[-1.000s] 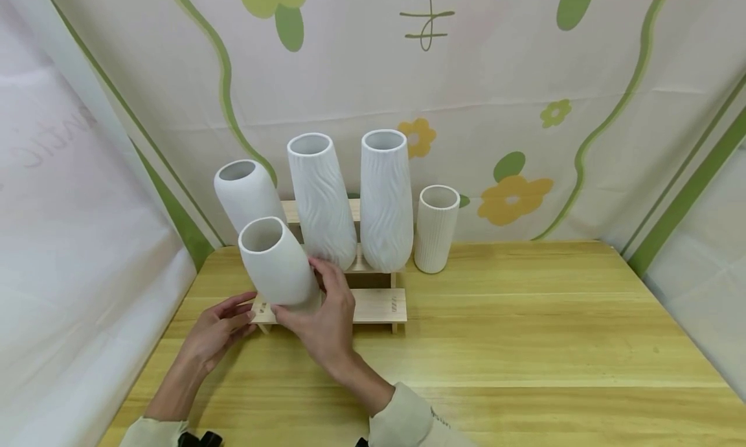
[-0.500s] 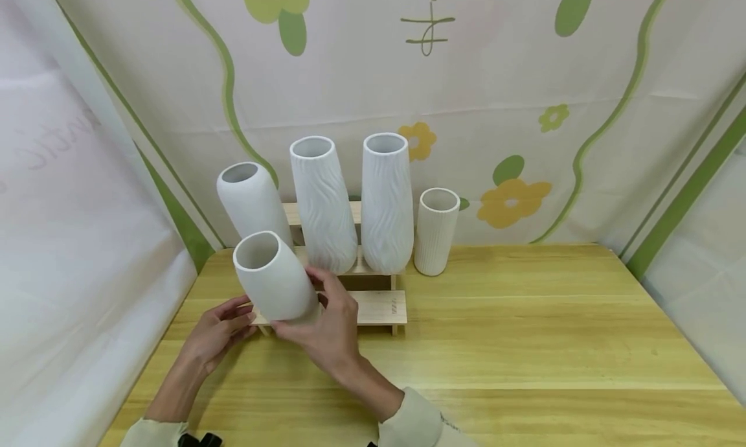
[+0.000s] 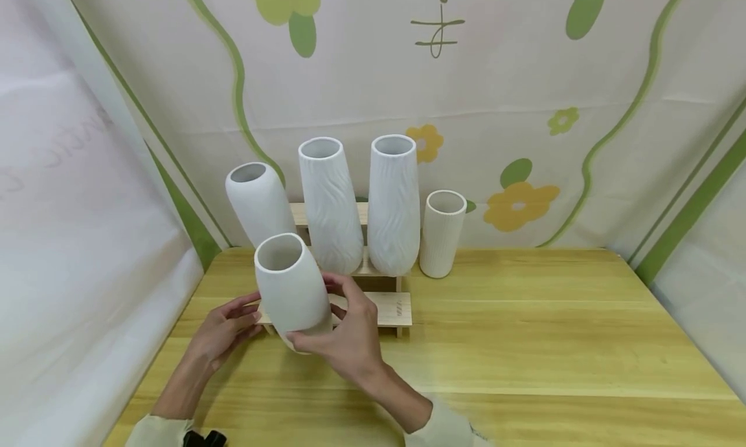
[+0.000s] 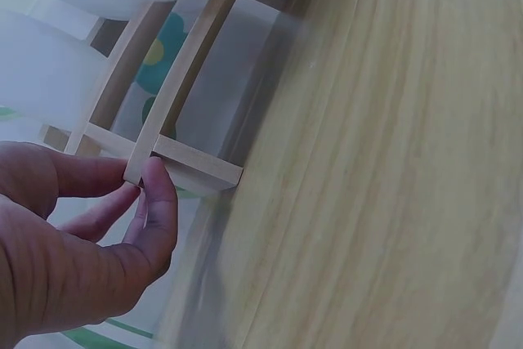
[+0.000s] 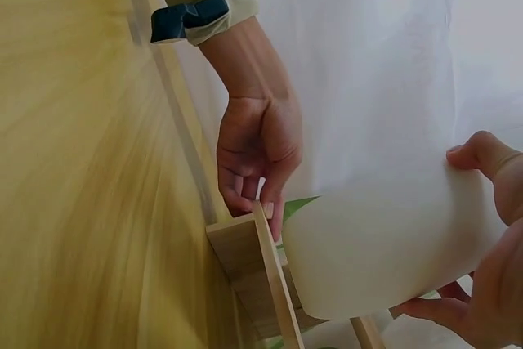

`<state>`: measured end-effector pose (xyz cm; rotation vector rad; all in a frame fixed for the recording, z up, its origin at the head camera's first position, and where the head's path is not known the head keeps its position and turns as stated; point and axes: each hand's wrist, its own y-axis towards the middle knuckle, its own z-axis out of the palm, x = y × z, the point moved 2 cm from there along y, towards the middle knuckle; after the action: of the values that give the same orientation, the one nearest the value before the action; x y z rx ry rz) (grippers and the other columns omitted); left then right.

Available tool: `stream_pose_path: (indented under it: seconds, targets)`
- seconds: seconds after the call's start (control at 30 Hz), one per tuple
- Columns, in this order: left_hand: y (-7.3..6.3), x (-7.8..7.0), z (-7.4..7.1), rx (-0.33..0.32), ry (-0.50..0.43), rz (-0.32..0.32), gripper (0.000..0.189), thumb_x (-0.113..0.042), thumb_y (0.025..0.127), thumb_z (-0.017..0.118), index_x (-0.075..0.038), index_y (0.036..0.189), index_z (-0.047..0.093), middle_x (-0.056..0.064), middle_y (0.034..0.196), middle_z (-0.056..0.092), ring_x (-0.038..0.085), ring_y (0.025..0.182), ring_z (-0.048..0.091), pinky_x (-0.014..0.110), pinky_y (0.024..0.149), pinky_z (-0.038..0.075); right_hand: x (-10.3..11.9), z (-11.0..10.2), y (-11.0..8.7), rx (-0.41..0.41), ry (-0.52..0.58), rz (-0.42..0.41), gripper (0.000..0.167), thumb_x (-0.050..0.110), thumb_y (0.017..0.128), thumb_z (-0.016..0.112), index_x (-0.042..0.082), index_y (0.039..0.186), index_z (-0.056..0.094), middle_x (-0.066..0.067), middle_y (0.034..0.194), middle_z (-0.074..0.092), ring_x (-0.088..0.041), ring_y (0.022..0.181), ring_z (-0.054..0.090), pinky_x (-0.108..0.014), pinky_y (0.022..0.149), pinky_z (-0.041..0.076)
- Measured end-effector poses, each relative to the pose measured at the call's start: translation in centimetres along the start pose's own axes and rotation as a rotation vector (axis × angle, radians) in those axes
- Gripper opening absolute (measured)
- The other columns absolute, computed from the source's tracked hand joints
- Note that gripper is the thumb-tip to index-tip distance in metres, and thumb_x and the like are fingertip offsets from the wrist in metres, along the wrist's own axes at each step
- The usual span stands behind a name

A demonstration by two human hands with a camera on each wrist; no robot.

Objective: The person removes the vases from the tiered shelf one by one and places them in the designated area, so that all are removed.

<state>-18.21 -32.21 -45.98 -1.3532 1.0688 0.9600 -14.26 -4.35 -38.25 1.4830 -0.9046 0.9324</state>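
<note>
My right hand (image 3: 352,337) grips a smooth white vase (image 3: 291,295) low on its right side, thumb in front and fingers behind. The vase leans, mouth up, and overlaps the front edge of the lowest shelf in the head view. At the left end of that shelf, my left hand (image 3: 221,333) pinches the board of the wooden tiered stand (image 3: 393,308). In the left wrist view, thumb and fingertips meet at the board's corner (image 4: 139,169). On the stand behind are a rounded smooth vase (image 3: 262,204) and two tall wavy-patterned vases (image 3: 332,207), (image 3: 394,207).
A shorter ribbed vase (image 3: 443,236) stands on the wooden table (image 3: 553,343) just right of the stand. A printed cloth backdrop (image 3: 501,78) rises behind the table, with white cloth (image 3: 93,175) along the left side.
My right hand has drawn the held vase off the lowest shelf area, toward me and lower. My left hand keeps its place at the shelf end. The head view has shifted slightly.
</note>
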Motion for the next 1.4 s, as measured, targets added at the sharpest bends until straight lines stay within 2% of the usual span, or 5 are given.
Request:
stream_pose_path:
  seconds: [0.23, 0.43, 0.93, 1.17, 1.4]
  targets:
    - [0.0, -0.3, -0.1, 0.015, 0.025, 0.004, 0.06, -0.008, 0.108, 0.063, 0.002, 0.163, 0.04, 0.001, 0.13, 0.061, 0.006, 0.106, 0.069, 0.024, 0.096, 0.063, 0.5, -2.5, -0.5, -0.003, -0.018, 0.009, 0.082, 0.007, 0.063, 0.102, 0.019, 0.135, 0.064, 0.002, 0.136, 0.067, -0.019, 0.119, 0.067, -0.035, 0.094, 0.065]
    - [-0.2, -0.3, -0.2, 0.018, 0.041, 0.013, 0.061, -0.007, 0.109, 0.062, 0.003, 0.164, 0.037, 0.003, 0.133, 0.06, 0.007, 0.108, 0.069, 0.023, 0.095, 0.063, 0.8, -4.5, -0.6, -0.011, -0.043, 0.002, 0.09, 0.007, 0.061, 0.103, 0.024, 0.14, 0.064, 0.003, 0.136, 0.067, -0.02, 0.121, 0.067, -0.032, 0.093, 0.065]
    - [-0.1, -0.4, 0.1, 0.015, 0.041, 0.008, 0.062, -0.008, 0.109, 0.062, 0.002, 0.165, 0.037, 0.006, 0.137, 0.055, 0.006, 0.108, 0.066, 0.022, 0.095, 0.062, 1.1, -8.4, -1.0, -0.014, -0.09, -0.016, 0.09, 0.007, 0.063, 0.103, 0.022, 0.142, 0.064, 0.001, 0.134, 0.067, -0.022, 0.117, 0.067, -0.034, 0.094, 0.065]
    - [0.0, -0.3, 0.0, 0.012, 0.034, 0.006, 0.061, -0.008, 0.109, 0.063, 0.002, 0.164, 0.038, 0.003, 0.134, 0.057, 0.006, 0.108, 0.067, 0.022, 0.094, 0.063, 1.2, -10.3, -1.2, -0.035, -0.139, -0.053, 0.091, 0.01, 0.063, 0.104, 0.021, 0.144, 0.064, 0.001, 0.135, 0.067, -0.022, 0.117, 0.065, -0.038, 0.095, 0.065]
    - [-0.1, -0.1, 0.0, 0.014, 0.037, 0.01, 0.061, -0.007, 0.109, 0.062, 0.003, 0.164, 0.038, 0.004, 0.134, 0.056, 0.008, 0.107, 0.066, 0.022, 0.094, 0.063, 0.9, -12.1, -1.5, -0.049, -0.179, -0.052, 0.09, 0.011, 0.063, 0.105, 0.022, 0.143, 0.064, 0.002, 0.136, 0.067, -0.022, 0.118, 0.066, -0.041, 0.096, 0.065]
